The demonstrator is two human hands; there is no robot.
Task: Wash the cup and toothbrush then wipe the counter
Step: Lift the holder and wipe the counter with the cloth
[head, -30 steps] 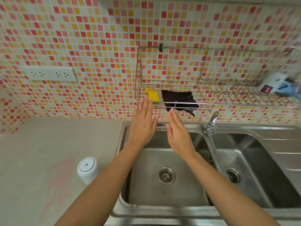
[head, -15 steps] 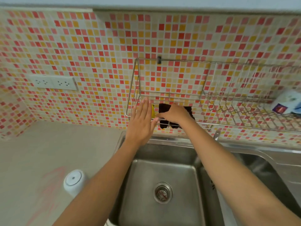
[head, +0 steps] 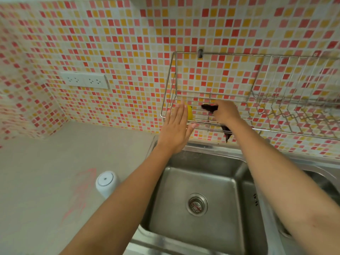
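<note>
A dark cloth (head: 209,108) lies in the wire rack (head: 211,76) on the tiled wall, one corner hanging below the rack. My right hand (head: 225,112) is closed on the cloth inside the rack. My left hand (head: 176,127) is held flat with fingers together in front of the rack's left end, holding nothing and partly covering a yellow sponge (head: 189,112). A white cup (head: 106,183) stands upside down on the grey counter (head: 46,172) left of the sink (head: 198,184). No toothbrush is in view.
The steel sink has a drain (head: 197,204) in the near basin; a second basin lies at the right edge. A double wall socket (head: 85,80) sits on the tiles at left. Pink streaks (head: 81,194) mark the counter beside the cup.
My right hand rose from above the sink into the rack and closed on the dark cloth, bunching it. My left hand stayed raised by the sponge. The view moved closer to the wall.
</note>
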